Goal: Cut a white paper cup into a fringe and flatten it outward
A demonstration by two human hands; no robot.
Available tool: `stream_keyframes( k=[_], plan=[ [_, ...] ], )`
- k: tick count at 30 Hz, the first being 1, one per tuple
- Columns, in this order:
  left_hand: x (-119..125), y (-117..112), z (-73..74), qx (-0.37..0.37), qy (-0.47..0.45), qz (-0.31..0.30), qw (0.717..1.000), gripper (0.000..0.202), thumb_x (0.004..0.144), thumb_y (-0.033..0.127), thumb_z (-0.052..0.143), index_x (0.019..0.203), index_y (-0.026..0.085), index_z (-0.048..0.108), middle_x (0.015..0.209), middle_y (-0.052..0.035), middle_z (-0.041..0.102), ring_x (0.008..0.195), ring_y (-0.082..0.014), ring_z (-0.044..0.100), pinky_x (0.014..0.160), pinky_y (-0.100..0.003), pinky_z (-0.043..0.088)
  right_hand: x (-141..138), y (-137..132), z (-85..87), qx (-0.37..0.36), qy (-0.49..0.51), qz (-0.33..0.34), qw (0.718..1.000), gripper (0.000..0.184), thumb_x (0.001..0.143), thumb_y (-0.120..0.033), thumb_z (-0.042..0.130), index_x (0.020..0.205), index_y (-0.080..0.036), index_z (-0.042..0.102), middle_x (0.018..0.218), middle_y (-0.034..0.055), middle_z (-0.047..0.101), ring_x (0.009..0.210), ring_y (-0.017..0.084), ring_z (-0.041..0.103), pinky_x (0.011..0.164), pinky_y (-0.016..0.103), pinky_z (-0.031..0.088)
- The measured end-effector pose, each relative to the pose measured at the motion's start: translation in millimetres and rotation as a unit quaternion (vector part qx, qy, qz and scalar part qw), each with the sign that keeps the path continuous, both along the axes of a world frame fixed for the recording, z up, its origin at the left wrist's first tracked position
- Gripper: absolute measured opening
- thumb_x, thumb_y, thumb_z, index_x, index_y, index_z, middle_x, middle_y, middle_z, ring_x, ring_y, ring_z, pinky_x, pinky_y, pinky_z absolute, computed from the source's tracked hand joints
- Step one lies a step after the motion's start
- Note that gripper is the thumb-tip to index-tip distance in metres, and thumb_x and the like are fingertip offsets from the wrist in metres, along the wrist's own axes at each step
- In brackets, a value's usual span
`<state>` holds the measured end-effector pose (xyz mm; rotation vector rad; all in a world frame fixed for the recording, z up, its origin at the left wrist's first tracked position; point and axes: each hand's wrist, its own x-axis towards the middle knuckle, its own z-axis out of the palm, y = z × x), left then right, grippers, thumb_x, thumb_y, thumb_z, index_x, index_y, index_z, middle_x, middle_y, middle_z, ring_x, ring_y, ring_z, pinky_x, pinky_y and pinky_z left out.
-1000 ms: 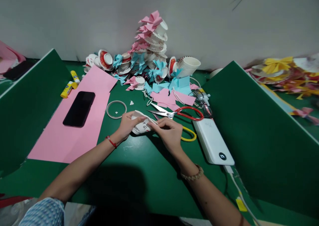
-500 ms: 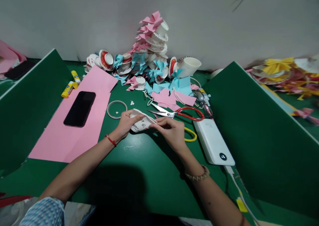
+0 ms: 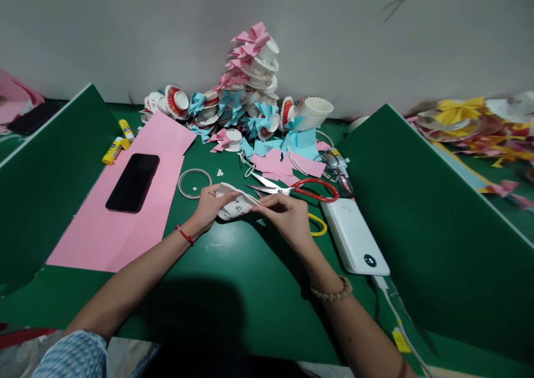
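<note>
A white paper cup (image 3: 236, 204) with dark printed marks, squashed flat at its mouth, is held above the green table. My left hand (image 3: 209, 207) grips its left side, thumb on top. At its right edge, my right hand (image 3: 287, 214) pinches the rim between thumb and fingers. Just beyond the right hand lie red-handled scissors (image 3: 315, 189), blades apart and pointing left. Yellow-handled scissors (image 3: 319, 225) are partly hidden behind that hand. A roll of tape (image 3: 180, 183) rests beyond the left hand.
Pink sheets (image 3: 137, 239) at left carry a black phone (image 3: 132, 182), with glue sticks (image 3: 112, 151) beside them. Cut cups with paper bows (image 3: 258, 78) pile up by the wall. A white power bank (image 3: 354, 239) with a cable lies right. Green partitions (image 3: 438, 228) flank the table.
The view has shifted very slightly. Both hands keep the same grip on the paper cup, with barely any movement.
</note>
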<state>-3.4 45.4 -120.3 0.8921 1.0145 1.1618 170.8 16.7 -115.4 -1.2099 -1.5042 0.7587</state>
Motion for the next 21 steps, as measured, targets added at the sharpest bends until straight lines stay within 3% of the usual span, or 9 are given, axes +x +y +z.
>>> stream_keyframes(
  k=[11, 21],
  plan=[
    [0.2, -0.6, 0.1, 0.026, 0.034, 0.003, 0.999, 0.028, 0.053, 0.033, 0.081, 0.059, 0.011, 0.065, 0.052, 0.0032, 0.059, 0.046, -0.0048, 0.047, 0.045, -0.017, 0.036, 0.8, -1.4, 6.1, 0.021, -0.097, 0.011, 0.995, 0.02, 0.07, -0.027, 0.074, 0.057, -0.018, 0.061, 0.055, 0.0014, 0.062, 0.051, 0.014, 0.053, 0.053, 0.026, 0.041],
    [-0.2, 0.6, -1.5, 0.031, 0.039, 0.001, 0.999, 0.027, 0.053, 0.033, 0.08, 0.059, 0.012, 0.065, 0.052, 0.0036, 0.058, 0.046, -0.005, 0.046, 0.046, -0.017, 0.036, -2.8, -2.0, 2.3, -0.012, -0.039, 0.001, 0.999, 0.032, 0.072, -0.038, 0.073, 0.054, -0.018, 0.056, 0.056, 0.0023, 0.063, 0.051, 0.015, 0.056, 0.052, 0.027, 0.043]
  ],
)
